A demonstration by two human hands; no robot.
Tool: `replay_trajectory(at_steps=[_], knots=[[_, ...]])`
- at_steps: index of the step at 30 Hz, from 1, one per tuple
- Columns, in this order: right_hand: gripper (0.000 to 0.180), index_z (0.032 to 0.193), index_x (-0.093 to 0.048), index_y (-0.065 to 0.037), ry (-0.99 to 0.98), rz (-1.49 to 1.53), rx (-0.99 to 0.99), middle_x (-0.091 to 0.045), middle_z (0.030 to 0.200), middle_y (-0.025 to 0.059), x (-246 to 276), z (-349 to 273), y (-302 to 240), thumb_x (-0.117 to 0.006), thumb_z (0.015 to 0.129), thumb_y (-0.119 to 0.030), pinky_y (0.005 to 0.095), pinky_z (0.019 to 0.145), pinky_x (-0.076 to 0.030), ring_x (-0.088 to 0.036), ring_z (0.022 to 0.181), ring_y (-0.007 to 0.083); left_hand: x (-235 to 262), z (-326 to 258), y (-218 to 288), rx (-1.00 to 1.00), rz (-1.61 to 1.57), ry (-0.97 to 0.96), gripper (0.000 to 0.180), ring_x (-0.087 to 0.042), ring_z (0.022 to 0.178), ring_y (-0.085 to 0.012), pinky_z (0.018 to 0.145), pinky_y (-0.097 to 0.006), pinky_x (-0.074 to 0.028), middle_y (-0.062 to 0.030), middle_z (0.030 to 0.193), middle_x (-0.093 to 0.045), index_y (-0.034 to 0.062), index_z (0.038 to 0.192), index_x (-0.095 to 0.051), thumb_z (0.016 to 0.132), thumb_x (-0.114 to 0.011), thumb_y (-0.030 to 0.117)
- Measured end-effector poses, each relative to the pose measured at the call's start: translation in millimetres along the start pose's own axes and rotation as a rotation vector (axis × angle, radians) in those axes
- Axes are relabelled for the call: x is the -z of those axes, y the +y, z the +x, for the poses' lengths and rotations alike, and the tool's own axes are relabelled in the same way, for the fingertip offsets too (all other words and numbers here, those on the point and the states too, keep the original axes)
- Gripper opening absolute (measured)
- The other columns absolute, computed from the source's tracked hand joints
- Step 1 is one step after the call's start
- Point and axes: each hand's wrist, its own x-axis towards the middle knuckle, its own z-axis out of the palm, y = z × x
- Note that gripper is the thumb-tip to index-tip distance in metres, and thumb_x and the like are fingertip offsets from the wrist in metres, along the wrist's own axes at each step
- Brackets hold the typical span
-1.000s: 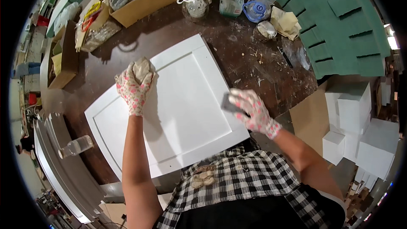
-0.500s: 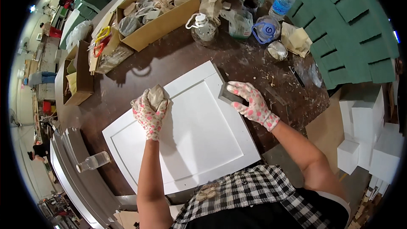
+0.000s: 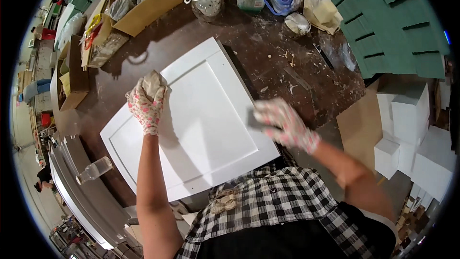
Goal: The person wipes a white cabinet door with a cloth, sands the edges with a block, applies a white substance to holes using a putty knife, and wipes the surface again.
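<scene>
A white panel with a raised frame border, like a cabinet door, lies at a slant on the brown worktable. At its far left edge, my left hand, in a white glove with pink spots, is closed around a crumpled beige rag. My right hand, gloved alike and smeared by motion, grips a grey sanding block at the panel's right edge. Its fingers hide part of the block.
Beyond the panel stand a cardboard box of bagged items, a white-capped jug and a blue-handled jug. A clear bottle lies at the left. Scraps and a thin metal strip lie on the right. White boxes are stacked beyond the table.
My right hand has moved the sanding block along the panel's right edge toward me. My left hand keeps its hold on the rag. The whole view has shifted.
</scene>
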Motion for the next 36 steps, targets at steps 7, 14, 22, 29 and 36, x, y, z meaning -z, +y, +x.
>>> replay_trajectory(at_steps=[7,14,22,29,36], knots=[[0.051,0.130,-0.052,-0.015,0.074,0.054,-0.205,-0.048,0.137,0.0101,-2.0,-52.6,-40.8,-0.067,0.082,-0.020,0.0447,0.095,-0.043,-0.051,0.114,0.0284,-2.0,4.3,-0.5,0.014,0.046,-0.009,0.065,-0.053,0.109,-0.0331,0.097,-0.044,-0.039,-0.0126,0.114,-0.061,0.0078,0.122,-0.056,0.073,-0.073,0.048],[0.052,0.133,-0.049,-0.014,0.077,-0.016,-0.266,-0.047,0.137,0.0089,-15.7,-65.3,-59.4,-0.063,0.084,-0.021,0.0444,0.096,-0.041,-0.049,0.117,0.0277,-7.1,3.0,-14.9,0.036,0.071,0.009,0.064,-0.054,0.107,-0.0314,0.093,-0.041,-0.043,-0.0114,0.111,-0.062,0.0080,0.120,-0.058,0.073,-0.072,0.050],[0.038,0.124,-0.055,-0.022,0.378,-0.510,-0.110,-0.053,0.128,0.0020,-113.1,-68.1,-115.4,-0.059,0.087,-0.018,0.0394,0.096,-0.038,-0.051,0.113,0.0175,-8.1,7.1,-6.9,0.069,0.104,-0.067,0.068,-0.054,0.112,-0.0290,0.100,-0.041,-0.038,-0.0105,0.115,-0.062,0.0104,0.123,-0.057,0.075,-0.066,0.058],[0.042,0.129,-0.051,-0.012,0.334,-0.589,-0.434,-0.048,0.132,0.0079,-77.6,-71.0,-112.1,-0.055,0.087,-0.018,0.0442,0.101,-0.033,-0.047,0.114,0.0271,-13.4,7.8,-13.4,-0.033,0.151,-0.039,0.071,-0.056,0.108,-0.0331,0.098,-0.043,-0.039,-0.0153,0.117,-0.061,0.0065,0.128,-0.052,0.080,-0.057,0.059],[0.037,0.124,-0.058,-0.031,0.121,-0.450,-0.149,-0.046,0.138,0.0036,-216.5,-24.8,-191.3,-0.050,0.088,-0.024,0.0488,0.106,-0.032,-0.047,0.114,0.0246,-1.5,4.8,-14.5,-0.124,0.033,-0.028,0.068,-0.053,0.114,-0.0301,0.105,-0.049,-0.028,-0.0113,0.120,-0.060,0.0090,0.128,-0.052,0.080,-0.060,0.057]])
